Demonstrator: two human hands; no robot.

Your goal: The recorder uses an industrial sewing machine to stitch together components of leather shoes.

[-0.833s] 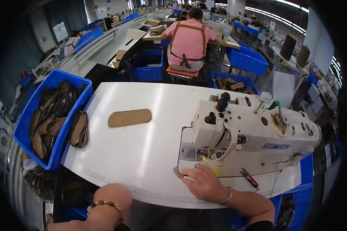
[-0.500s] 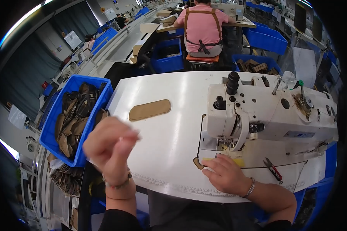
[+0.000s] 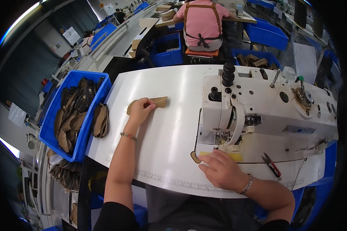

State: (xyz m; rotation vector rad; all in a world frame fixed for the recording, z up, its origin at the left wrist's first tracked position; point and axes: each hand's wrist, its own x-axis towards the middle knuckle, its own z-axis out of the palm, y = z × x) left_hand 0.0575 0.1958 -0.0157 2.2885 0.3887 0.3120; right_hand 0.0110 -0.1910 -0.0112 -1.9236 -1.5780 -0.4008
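Note:
On the left of the white table lies a tan oblong piece with rounded ends. My left hand is over its middle, thumb and forefinger pinched together on it and the other fingers curled in. My right hand rests on the bed of the white sewing machine, fingers apart and bent a little, beside a yellow strip. Just left of its fingertips the rounded end of a small tan piece with a dark edge shows; whether the fingers touch it I cannot tell.
A blue bin full of tan and dark pieces stands at the table's left edge, with a stack of tan pieces against it. Thread snips with red handles lie right of my right hand. Ahead, a person in pink sits working.
My left hand has come down from above the table's left side, moving forward onto the tan oblong piece. The stack beside the bin has come into sight. My right hand has stayed by the machine.

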